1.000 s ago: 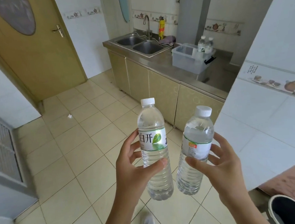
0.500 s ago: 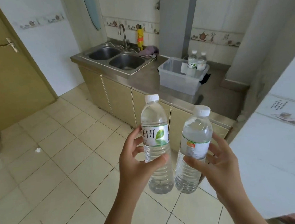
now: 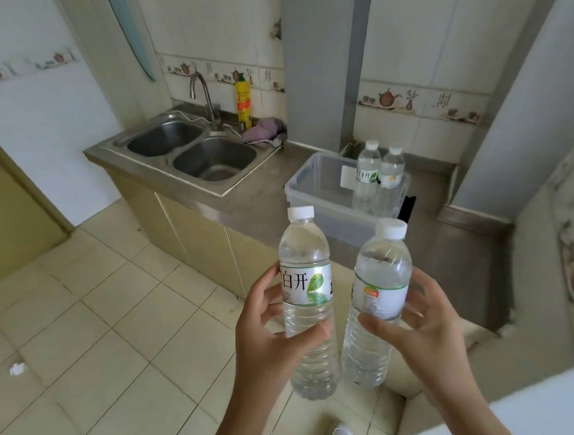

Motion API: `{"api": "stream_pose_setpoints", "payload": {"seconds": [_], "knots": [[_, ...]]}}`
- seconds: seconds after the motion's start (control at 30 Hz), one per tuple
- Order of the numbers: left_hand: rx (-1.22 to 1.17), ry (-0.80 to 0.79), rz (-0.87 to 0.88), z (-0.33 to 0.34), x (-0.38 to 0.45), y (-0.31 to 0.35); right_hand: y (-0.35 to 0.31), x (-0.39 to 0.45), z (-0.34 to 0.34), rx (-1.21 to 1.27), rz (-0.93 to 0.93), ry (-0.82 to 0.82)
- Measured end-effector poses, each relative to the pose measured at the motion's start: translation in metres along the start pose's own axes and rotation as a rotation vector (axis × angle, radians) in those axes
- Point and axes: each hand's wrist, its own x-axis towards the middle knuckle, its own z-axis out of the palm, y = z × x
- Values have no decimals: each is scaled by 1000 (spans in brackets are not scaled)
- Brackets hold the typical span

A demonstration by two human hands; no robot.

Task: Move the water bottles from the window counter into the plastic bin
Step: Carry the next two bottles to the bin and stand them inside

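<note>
As the view has swung off the door and onto the steel counter (image 3: 263, 202) over the past second, the plastic bin (image 3: 314, 194) now lies much closer, straight ahead of the hands; the carry is judged well along, with only the placing left. The left hand (image 3: 267, 328) stays wrapped round the leaf-label bottle (image 3: 308, 305), thumb across the front, held upright. The right hand (image 3: 421, 323) still grips the orange-label bottle (image 3: 376, 303), tilted a little to the right. Both bottles hang over the floor tiles, short of the counter. Two bottles (image 3: 378, 172) already stand in the bin's far right corner. The bottles are clear, ribbed, thin-walled plastic with white screw caps and full of water. The bin is translucent, rectangular and straight-walled. The counter and double sink (image 3: 191, 149) are brushed metal.
</note>
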Motion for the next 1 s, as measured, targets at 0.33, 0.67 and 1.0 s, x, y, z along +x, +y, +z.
{"api": "stream_pose_setpoints", "payload": {"seconds": [0.33,0.67,1.0], "knots": [[-15,-75,13,86,175,-6,-5,180,-7,67,10,56],[-59,-267,66,164,331,-23,6,302,-3,33,-3,293],[123,-496,-28,210,400,-89,58,356,22,-103,71,431]]}}
